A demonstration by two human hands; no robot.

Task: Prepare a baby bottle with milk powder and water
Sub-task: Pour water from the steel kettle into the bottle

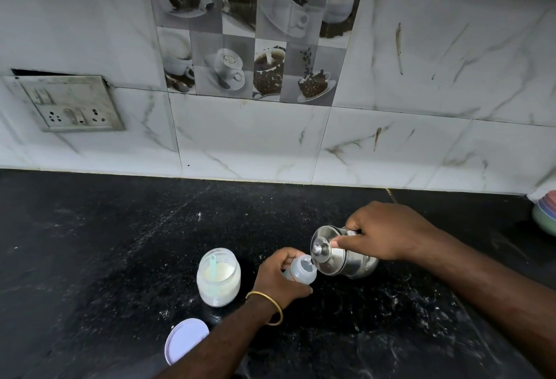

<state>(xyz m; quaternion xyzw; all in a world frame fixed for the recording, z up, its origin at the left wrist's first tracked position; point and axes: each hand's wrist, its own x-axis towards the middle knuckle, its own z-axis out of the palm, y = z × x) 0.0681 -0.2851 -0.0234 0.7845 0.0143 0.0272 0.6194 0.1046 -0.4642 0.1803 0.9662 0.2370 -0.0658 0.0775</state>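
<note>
My left hand (278, 281) grips a small clear baby bottle (304, 270) with its mouth open, held over the black counter. My right hand (382, 232) holds a lidded steel jug (346, 258) by its handle, thumb on the lid, tilted so its lip touches the bottle's mouth. An open glass jar of white milk powder (218, 278) with a pale blue scoop inside stands just left of the bottle. The jar's white lid (185, 339) lies flat near the front edge.
The black stone counter (105, 243) runs to a marble-tiled wall. A switch and socket plate (72, 105) is on the wall at left. Stacked coloured bowls (546, 213) sit at the far right edge.
</note>
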